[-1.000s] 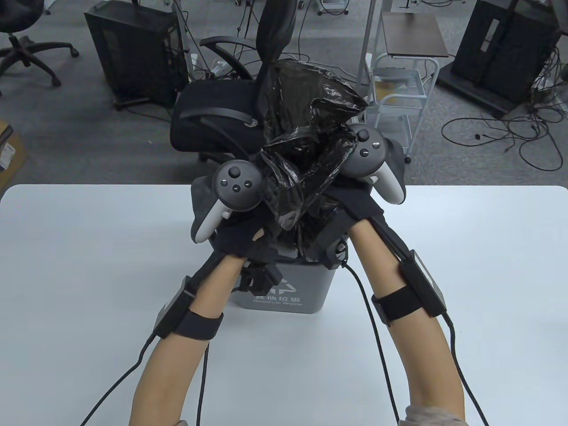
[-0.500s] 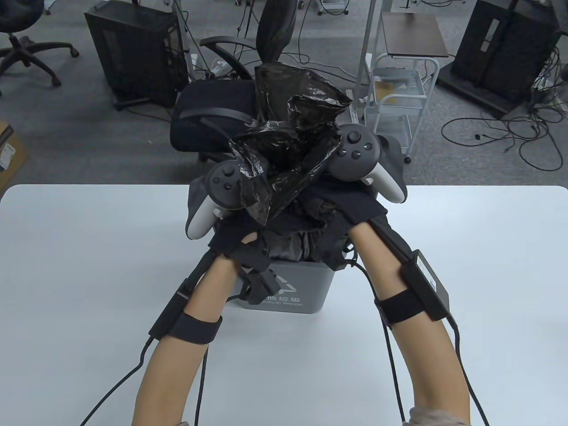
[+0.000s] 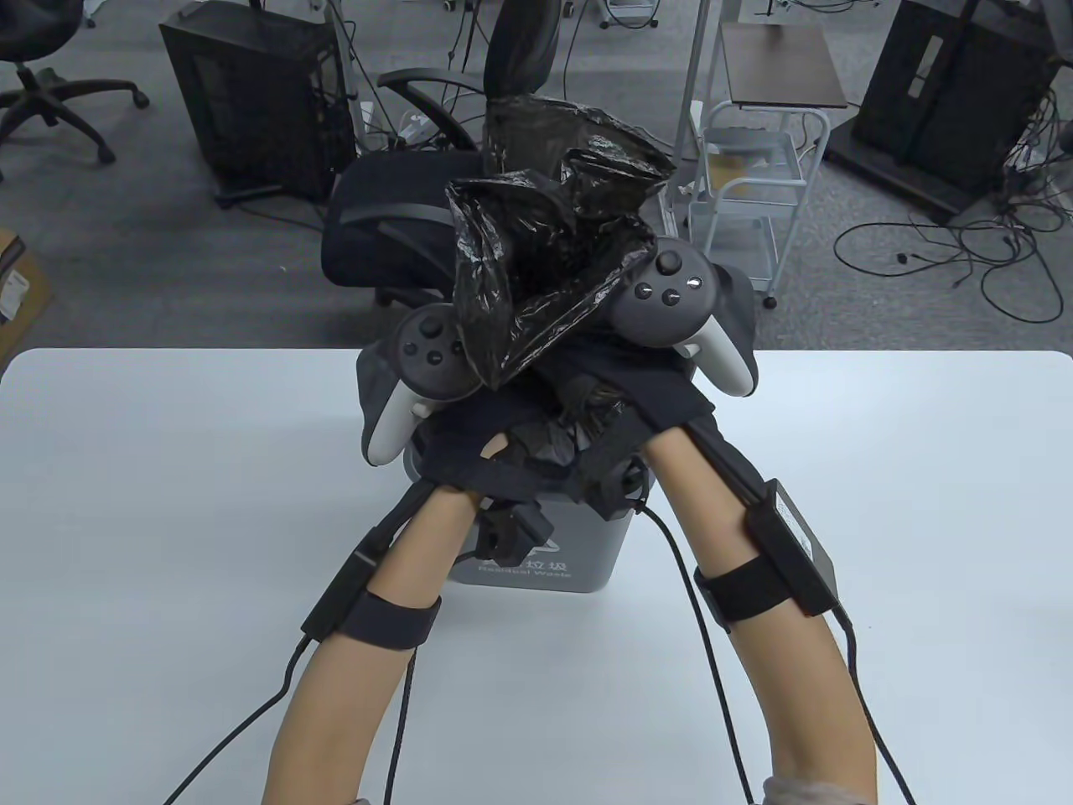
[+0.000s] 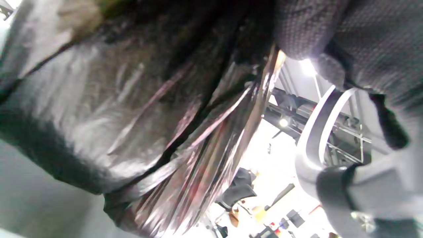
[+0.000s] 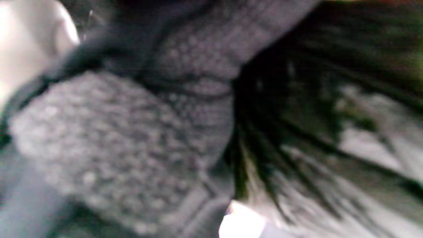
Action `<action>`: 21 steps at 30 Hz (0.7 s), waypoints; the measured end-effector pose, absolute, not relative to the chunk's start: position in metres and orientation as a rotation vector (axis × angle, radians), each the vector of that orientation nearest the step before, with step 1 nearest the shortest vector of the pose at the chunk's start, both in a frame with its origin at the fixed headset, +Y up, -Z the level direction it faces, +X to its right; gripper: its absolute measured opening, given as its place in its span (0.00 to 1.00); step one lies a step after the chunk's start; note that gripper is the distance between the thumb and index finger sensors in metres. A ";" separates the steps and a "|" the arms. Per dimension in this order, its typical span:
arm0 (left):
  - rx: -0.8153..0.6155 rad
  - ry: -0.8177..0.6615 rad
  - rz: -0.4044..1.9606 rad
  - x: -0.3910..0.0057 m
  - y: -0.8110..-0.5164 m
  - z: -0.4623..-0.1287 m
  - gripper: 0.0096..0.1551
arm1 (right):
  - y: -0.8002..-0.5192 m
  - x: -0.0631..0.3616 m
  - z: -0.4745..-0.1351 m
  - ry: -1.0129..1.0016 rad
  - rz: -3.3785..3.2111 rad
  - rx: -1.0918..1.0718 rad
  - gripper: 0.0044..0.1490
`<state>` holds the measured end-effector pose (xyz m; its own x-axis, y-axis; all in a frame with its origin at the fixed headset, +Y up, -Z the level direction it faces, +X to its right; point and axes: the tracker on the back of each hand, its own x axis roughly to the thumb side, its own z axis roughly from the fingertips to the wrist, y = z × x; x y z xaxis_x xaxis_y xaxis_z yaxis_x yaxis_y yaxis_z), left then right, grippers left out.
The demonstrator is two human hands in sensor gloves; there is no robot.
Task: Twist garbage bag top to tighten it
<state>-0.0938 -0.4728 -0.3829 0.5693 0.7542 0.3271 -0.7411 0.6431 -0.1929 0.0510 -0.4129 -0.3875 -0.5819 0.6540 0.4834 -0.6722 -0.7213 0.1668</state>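
Table view: both hands, left hand [image 3: 469, 444] and right hand [image 3: 645, 394], fingers clamped on garbage bag [image 3: 545, 260] neck, loose top flaring above fingers, bin [image 3: 536, 562] below on bench [image 3: 168, 503].

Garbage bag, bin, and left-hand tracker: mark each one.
garbage bag [image 3: 545, 268], table view, crinkled gathered top
bin [image 3: 587, 558], table view, grey front wall
left-hand tracker [image 3: 432, 348], table view, round button face

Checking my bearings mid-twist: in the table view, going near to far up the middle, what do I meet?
Grey bin → left hand and right hand at the bag's neck → flared black garbage bag top → office chair.
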 end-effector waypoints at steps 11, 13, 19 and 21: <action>-0.013 -0.433 0.800 -0.099 -0.471 -0.376 0.17 | -0.409 0.060 -0.383 -0.079 2.190 0.725 0.30; -0.012 -0.459 0.812 -0.100 -0.470 -0.372 0.17 | -0.405 0.061 -0.378 -0.081 2.180 0.754 0.30; -0.002 -0.521 0.836 -0.105 -0.461 -0.359 0.18 | -0.393 0.061 -0.363 -0.117 2.180 0.798 0.30; -0.023 -0.564 0.856 -0.108 -0.460 -0.354 0.18 | -0.391 0.062 -0.358 -0.114 2.188 0.825 0.30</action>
